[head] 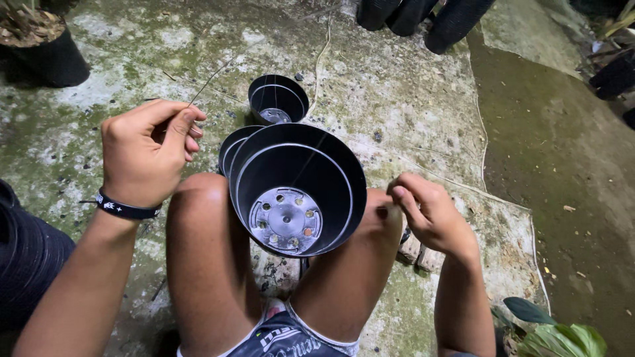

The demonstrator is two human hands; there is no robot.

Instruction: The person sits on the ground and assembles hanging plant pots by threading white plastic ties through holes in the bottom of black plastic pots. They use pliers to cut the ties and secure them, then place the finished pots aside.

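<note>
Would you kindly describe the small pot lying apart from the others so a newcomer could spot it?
Start at the large black pot held between the person's knees. Just beyond it, on the mossy concrete floor, lies the small black pot. It is the smallest, alone, and touches nothing.

One head camera looks steeply down, close over the knees [205,198] and mossy floor [410,99].

Two bare hands are in view, the left hand [147,152] and the right hand [430,213]. One large empty black plastic pot [297,188] lies between two bare knees, with one more black pot rim [228,147] nested just behind it, and one small black plastic pot [278,99] beyond. One soil-filled black pot [43,46] stands at top left. One thin wire [210,80] shows. One black wristband [126,208] circles the left wrist.
</note>
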